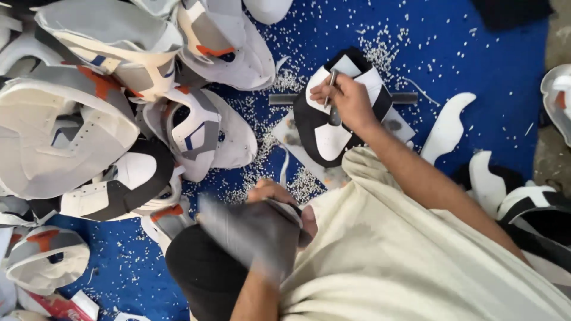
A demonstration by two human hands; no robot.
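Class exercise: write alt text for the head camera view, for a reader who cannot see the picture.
Seen from above, a person's right hand presses a thin metal tool onto a black and white shoe upper lying on a blue surface strewn with small white bits. The left hand grips a blurred grey piece near the lap, and a pile of shoe uppers lies to one side.

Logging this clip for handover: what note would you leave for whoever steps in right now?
Right hand: closed on a thin metal tool, tip on the black-and-white shoe upper, which lies on a flat board.
Left hand: grips a blurred dark grey object above the lap; its kind is unclear.
Done: white bits litter the blue floor.
Left: cannot tell which of the piled uppers on the left are finished.
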